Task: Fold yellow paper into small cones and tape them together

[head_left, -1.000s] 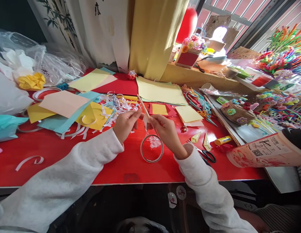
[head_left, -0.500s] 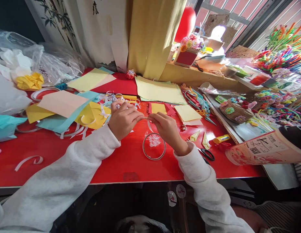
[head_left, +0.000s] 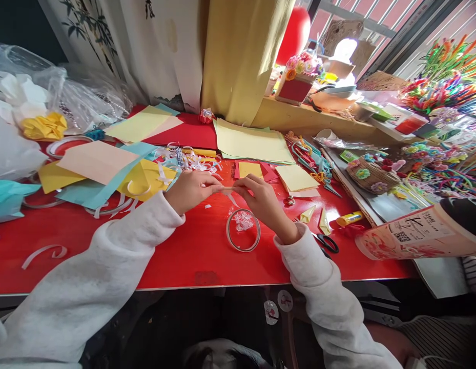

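Observation:
My left hand (head_left: pixel 191 189) is closed, thumb and fingers pinching one end of a thin pale strip (head_left: pixel 227 189). At the strip's other end, my right hand (head_left: pixel 259 201) pinches it, the two sets of fingertips almost meeting above the red table. A translucent ribbon-like piece hangs just below the right fingertips; I cannot tell whether it belongs to the strip. Beneath my right hand a nearly used-up tape roll (head_left: pixel 243 249) stands or leans on the table, with whitish crumpled scraps (head_left: pixel 243 221) seen through its ring.
Coloured paper sheets (head_left: pixel 95 164) and curled white strips (head_left: pixel 199 163) lie to the left and behind. Cream paper (head_left: pixel 253 143) is stacked at the back. Black-handled scissors (head_left: pixel 328 243), a yellow glue stick (head_left: pixel 350 219) and a tilted drink cup (head_left: pixel 414 233) are on the right.
My left hand has turned and lowered slightly, its fingers flatter and drawn a little left. More of the pale strip now shows between the hands. My right hand stays nearly in place.

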`<state>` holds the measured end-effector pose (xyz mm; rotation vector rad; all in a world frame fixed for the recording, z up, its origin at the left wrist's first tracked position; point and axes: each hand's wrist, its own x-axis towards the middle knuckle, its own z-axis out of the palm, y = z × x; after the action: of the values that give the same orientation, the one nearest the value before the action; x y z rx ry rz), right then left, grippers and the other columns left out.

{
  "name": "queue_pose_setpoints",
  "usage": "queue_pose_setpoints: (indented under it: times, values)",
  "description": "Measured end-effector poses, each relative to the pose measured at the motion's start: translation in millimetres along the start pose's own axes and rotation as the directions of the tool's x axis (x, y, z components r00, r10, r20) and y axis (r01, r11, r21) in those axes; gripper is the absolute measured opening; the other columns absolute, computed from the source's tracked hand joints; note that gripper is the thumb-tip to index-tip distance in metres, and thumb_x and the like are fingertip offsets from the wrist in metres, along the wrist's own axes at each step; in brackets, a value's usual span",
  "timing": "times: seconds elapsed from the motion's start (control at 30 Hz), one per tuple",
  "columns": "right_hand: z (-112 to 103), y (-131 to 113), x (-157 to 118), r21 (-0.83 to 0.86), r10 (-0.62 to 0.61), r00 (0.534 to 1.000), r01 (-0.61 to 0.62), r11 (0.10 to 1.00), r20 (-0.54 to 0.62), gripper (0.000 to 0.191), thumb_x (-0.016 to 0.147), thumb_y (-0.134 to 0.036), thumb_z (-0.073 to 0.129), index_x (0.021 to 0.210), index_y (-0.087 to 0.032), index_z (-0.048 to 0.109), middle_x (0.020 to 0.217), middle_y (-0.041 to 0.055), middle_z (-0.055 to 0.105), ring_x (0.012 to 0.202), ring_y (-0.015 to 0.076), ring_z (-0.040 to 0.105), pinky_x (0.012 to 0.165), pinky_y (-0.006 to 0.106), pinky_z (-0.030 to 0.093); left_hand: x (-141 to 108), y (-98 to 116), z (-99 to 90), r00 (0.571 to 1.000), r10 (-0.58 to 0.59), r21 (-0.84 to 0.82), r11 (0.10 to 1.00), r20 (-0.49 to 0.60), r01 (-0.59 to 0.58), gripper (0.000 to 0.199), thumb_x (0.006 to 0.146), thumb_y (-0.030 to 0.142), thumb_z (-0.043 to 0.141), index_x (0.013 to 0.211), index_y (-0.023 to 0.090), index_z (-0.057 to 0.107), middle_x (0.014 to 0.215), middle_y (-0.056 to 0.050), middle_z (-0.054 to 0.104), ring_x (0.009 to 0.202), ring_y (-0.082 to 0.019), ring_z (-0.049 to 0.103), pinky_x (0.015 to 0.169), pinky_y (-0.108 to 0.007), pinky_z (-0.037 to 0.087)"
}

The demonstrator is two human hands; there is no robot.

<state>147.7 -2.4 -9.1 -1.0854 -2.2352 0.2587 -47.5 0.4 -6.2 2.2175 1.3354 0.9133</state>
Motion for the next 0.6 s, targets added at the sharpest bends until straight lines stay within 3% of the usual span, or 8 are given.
queue_pose_setpoints:
  times: [0.1, 0.23, 0.33, 0.47, 0.6]
  values:
    - [1, 1, 0, 0.017, -0.010, 1.000, 0.010, 1.000, 0.015, 0.015, 0.088, -0.024, 0.047, 0.086, -0.016, 0.060, 0.082, 0.0041, 0.060, 0.072, 0.0132, 0.053, 0.068, 0.026, 0.039, -1, 0, 1.7, 1.000, 0.007, -0.041, 0.999, -0.005, -0.008, 0.024, 0.076, 0.037, 0.055, 0.082, 0.019, 0.071, 0.086, -0.003, 0.070, 0.081, -0.016, 0.060, 0.075, -0.026, 0.041]
    - [3, 0, -1, -0.001, -0.041, 0.998, 0.041, 0.999, 0.044, 0.014, 0.088, -0.023, 0.047, 0.085, -0.018, 0.059, 0.081, 0.0032, 0.060, 0.073, 0.0134, 0.053, 0.070, 0.027, 0.040, -2, 6, 1.9, 0.992, -0.076, -0.031, 0.996, 0.099, 0.079, 0.027, 0.076, 0.040, 0.054, 0.071, 0.018, 0.070, 0.068, -0.002, 0.067, 0.066, -0.014, 0.057, 0.062, -0.024, 0.039]
    - [6, -1, -1, 0.018, -0.013, 1.000, 0.014, 1.000, -0.005, 0.014, 0.088, -0.026, 0.047, 0.093, -0.018, 0.057, 0.087, 0.0049, 0.058, 0.081, 0.0153, 0.054, 0.076, 0.030, 0.042, -1, 7, -1.7, 0.982, -0.148, -0.043, 0.987, 0.113, 0.154, 0.028, 0.075, 0.040, 0.054, 0.072, 0.018, 0.071, 0.064, -0.001, 0.064, 0.062, -0.013, 0.054, 0.057, -0.023, 0.037]
    - [11, -1, -4, 0.113, 0.118, 0.987, -0.106, 0.988, -0.113, 0.044, 0.073, -0.042, 0.064, 0.105, -0.018, 0.046, 0.103, 0.0099, 0.051, 0.095, 0.0202, 0.051, 0.083, 0.035, 0.044, 1, -1, -9.2, 0.973, -0.215, -0.096, 0.970, 0.086, 0.223, 0.033, 0.074, 0.045, 0.054, 0.073, 0.017, 0.071, 0.055, 0.000, 0.058, 0.056, -0.011, 0.049, 0.052, -0.022, 0.035]
    - [15, 3, -8, 0.326, 0.293, 0.954, -0.297, 0.897, 0.062, 0.068, 0.063, -0.049, 0.069, 0.113, -0.016, 0.037, 0.113, 0.0133, 0.047, 0.101, 0.0217, 0.050, 0.081, 0.035, 0.047, 4, -7, -14.9, 0.950, -0.253, -0.166, 0.944, 0.184, 0.284, 0.030, 0.070, 0.043, 0.057, 0.064, 0.016, 0.068, 0.049, 0.001, 0.053, 0.049, -0.010, 0.046, 0.047, -0.021, 0.034]
